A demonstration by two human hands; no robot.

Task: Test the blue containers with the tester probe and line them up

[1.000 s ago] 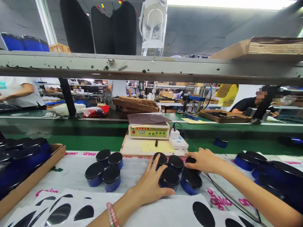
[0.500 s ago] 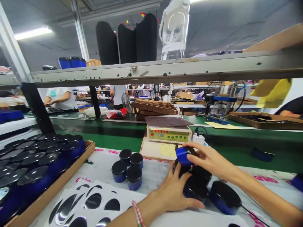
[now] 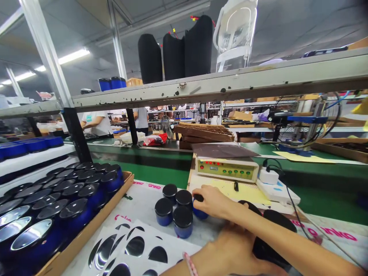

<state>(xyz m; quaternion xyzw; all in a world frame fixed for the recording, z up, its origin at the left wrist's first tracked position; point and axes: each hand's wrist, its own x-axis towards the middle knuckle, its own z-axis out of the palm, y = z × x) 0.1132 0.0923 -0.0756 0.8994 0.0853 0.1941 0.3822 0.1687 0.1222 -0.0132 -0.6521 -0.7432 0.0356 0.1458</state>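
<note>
1. Blue jar (image 3: 199, 213) with a black lid stands on the printed white bench mat (image 3: 143, 191), just right of four like jars (image 3: 184, 198). The right hand (image 3: 212, 201) is curled over its top, fingers closed on the lid: I read that as a clenched grasp, though I cannot tell from here whether the jar has left the mat.

2. The left hand (image 3: 230, 253), with a beaded bracelet (image 3: 186, 264) at its wrist, lies low under the right forearm, against a dark rounded lid (image 3: 266, 245). Too much is hidden for me to tell whether it is gripping or released.

3. Holding by the lid alone is my main worry: if the lid is loose, the jar body could drop and hit its neighbours.

4. A sideways swing could knock those four jars, which stand almost touching, toward the loose sticker sheets (image 3: 135, 245).

5. A black cable (image 3: 299, 209) runs near the right forearm, so a wide pull could snag it and tug the white power adapter (image 3: 268, 176) beside the yellow-green control box (image 3: 227, 169).
</note>
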